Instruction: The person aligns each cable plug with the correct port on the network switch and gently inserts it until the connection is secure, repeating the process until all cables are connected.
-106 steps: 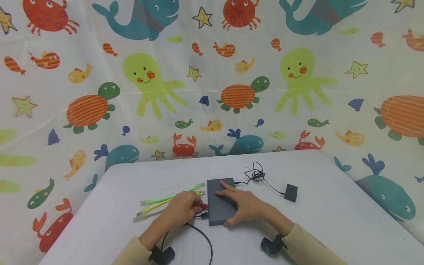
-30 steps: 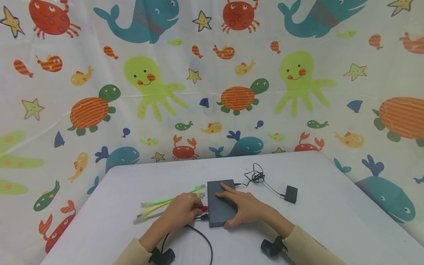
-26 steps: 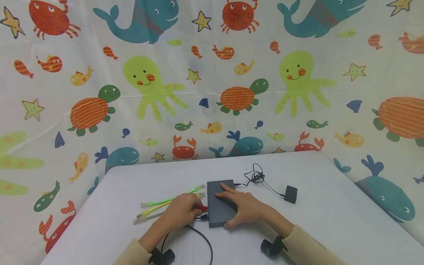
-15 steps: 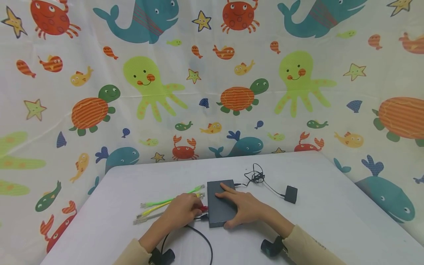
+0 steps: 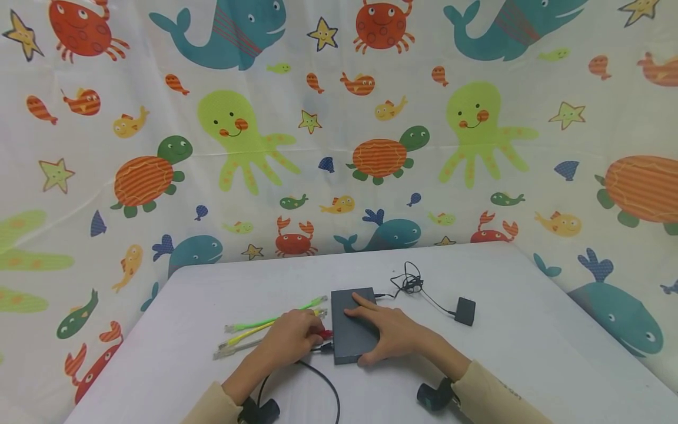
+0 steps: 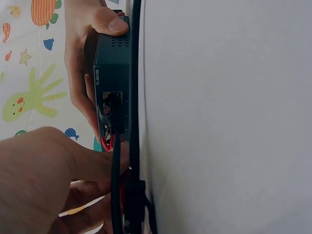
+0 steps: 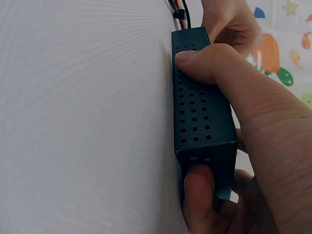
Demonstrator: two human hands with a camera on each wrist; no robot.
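Note:
A dark network switch point(image 5: 352, 341) lies on the white table. My right hand point(image 5: 397, 330) holds it, fingers spread over its top and thumb at its near side. In the right wrist view, the thumb presses the vented side of the switch point(image 7: 195, 112) and a finger sits at its end. My left hand point(image 5: 288, 335) pinches a red Ethernet cable point(image 5: 326, 334) at the port side. Beside it, a black Ethernet cable's plug point(image 6: 115, 109) sits in a port. The left fingers hide part of the red cable.
Green point(image 5: 254, 323), yellow point(image 5: 246, 335) and grey point(image 5: 233, 348) Ethernet cables lie left of the switch, partly behind my left hand. A power adapter point(image 5: 465, 310) lies to the right, its thin bundled cord point(image 5: 412, 282) running to the switch's far end. The black cable point(image 5: 325, 380) loops near me.
The head view has shifted slightly since the oldest frame. Both hands, the switch and the cables keep their places.

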